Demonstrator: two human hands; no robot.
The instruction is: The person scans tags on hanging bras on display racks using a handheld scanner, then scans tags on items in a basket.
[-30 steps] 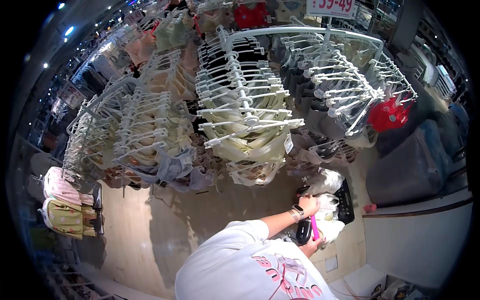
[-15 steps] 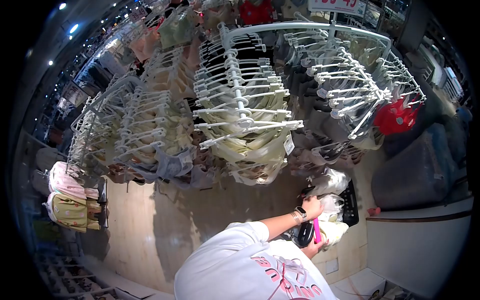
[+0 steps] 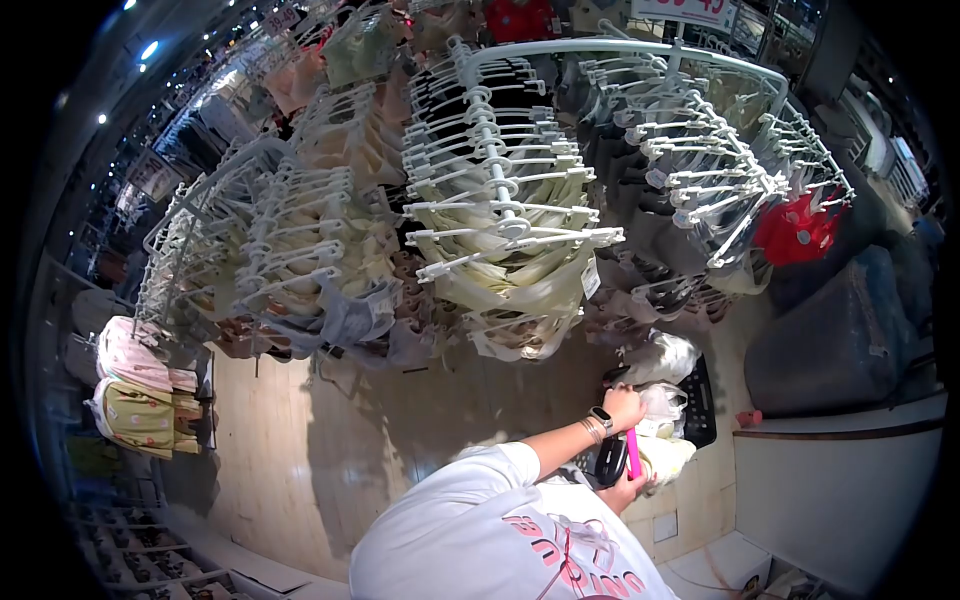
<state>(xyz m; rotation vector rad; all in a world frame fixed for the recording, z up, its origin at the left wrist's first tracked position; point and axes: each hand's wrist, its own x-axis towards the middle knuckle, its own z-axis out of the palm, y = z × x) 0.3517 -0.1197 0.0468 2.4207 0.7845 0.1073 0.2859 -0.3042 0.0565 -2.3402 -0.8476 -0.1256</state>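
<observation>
Near the lower right, my left hand, with a dark watch on its wrist, is closed around the upper end of a narrow pink object. Below it, my right hand has its fingers wrapped round the lower end. A black curved object lies beside the pink one, left of it. Just right of both hands, white plastic bags and a pale yellowish bundle rest at a black basket.
Racks of pale garments on white hangers stand in front. A red garment hangs at the right, above a large grey wrapped bundle. Folded pink and green clothes are at the far left. A white counter is at lower right.
The view has shifted slightly, so the racks and the basket appear displaced. Both hands keep their hold on the pink object, with little visible movement.
</observation>
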